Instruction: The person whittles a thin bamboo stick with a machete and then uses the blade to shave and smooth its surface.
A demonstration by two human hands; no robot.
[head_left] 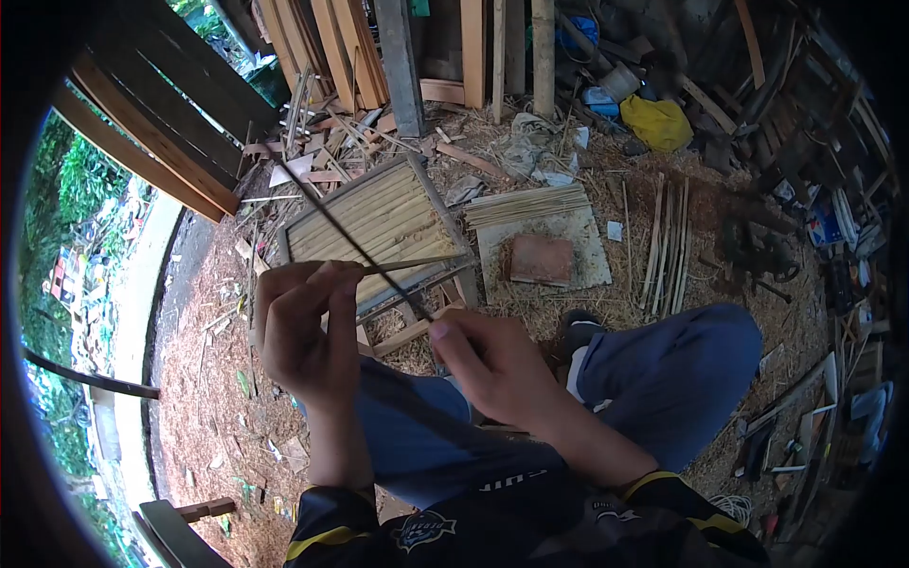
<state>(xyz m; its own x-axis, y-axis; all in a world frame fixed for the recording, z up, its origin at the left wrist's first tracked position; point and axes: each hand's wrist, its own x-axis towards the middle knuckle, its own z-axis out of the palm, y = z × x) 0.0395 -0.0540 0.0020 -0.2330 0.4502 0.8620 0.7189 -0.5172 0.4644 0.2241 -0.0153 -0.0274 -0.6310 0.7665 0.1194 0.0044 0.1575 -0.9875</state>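
Note:
My left hand (301, 331) pinches a thin bamboo strip (417, 262) near its end; the strip points right, over a framed bamboo panel (379, 227) on the ground. My right hand (488, 364) grips a long thin dark blade or rod (350, 241) that runs up and left, crossing the strip close to my left fingertips. Both hands hover above my knees, which are in blue trousers (682, 369).
A bundle of bamboo slivers (525, 204) lies on a grey slab (587, 251) with a red brick (542, 258). More strips (666, 246) lie to the right. Wooden planks (189, 123) lean at the back left. A yellow bag (658, 123) and clutter sit behind. Shavings cover the ground.

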